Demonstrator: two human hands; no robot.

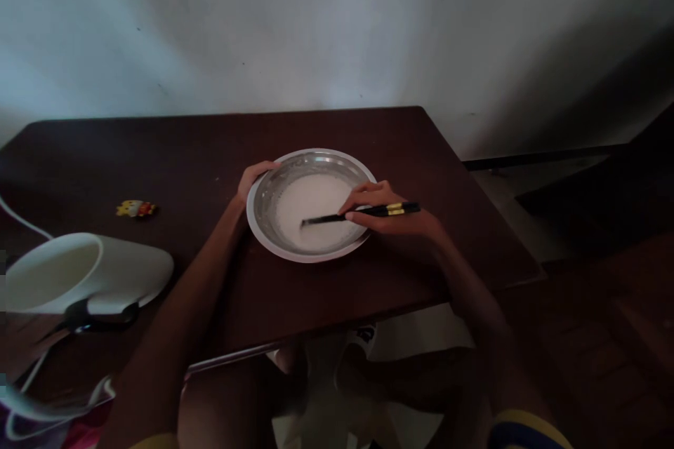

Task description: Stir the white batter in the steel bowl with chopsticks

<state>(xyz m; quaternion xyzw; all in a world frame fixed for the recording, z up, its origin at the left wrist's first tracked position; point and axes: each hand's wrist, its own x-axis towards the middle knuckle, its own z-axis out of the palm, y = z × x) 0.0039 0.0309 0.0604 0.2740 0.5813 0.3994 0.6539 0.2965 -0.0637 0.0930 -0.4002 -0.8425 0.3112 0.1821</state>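
A wide metal bowl (pixel 268 238) stands on the dark brown table, with a pale, whitish mixture (pixel 310 200) in its bottom. My left hand (pixel 253 179) is closed on the bowl's left rim, its fingers over the upper edge. Black chopsticks with gold bands (pixel 387 210) lie in the grip of my right hand (pixel 376 207), over the bowl's right side. Their tips reach down to the mixture near its middle. Whether the tips are under the surface is hard to make out.
Left on the table (pixel 326 295) is a white container (pixel 131 263) with a black part on its side and a white cord (pixel 24 217). Behind it lies a small yellow and red figure (pixel 136 208). A pale wall (pixel 316 28) rises behind the table.
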